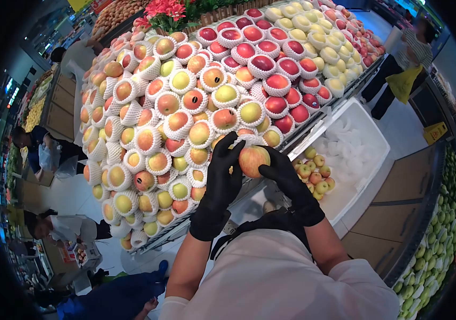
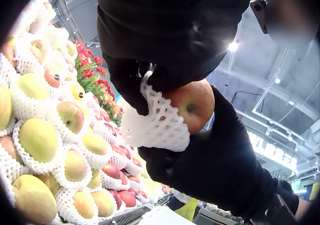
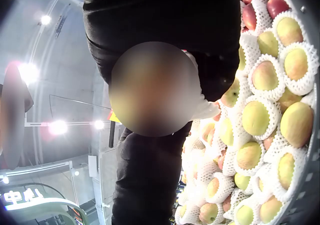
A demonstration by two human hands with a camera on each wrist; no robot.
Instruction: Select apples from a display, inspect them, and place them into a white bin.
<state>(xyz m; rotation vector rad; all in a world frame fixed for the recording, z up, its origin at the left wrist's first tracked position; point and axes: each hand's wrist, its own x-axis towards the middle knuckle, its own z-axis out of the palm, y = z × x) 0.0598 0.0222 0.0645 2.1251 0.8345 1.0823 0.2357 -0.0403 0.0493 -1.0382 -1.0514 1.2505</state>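
Both hands wear black gloves and meet at one red-yellow apple (image 1: 253, 161) in front of the fruit display. A white foam net (image 2: 167, 122) covers part of this apple, leaving its dimpled end bare in the left wrist view. My left hand (image 1: 221, 178) pinches the edge of the net between thumb and fingers. From the other side, my right hand (image 1: 288, 173) grips the apple, thumb on its near face. In the right wrist view a blurred disc hides the apple, while the net's edge shows beside the right hand (image 3: 165, 20).
Netted apples (image 1: 145, 138) slope up ahead, with dark red ones (image 1: 262, 63) and pale yellow fruit (image 1: 318, 40) behind. At right stands a white bin (image 1: 369, 160) holding bare apples (image 1: 316, 178) and loose foam nets (image 1: 340, 144). Green fruit (image 1: 425, 256) fills a shelf far right. Other people stand around.
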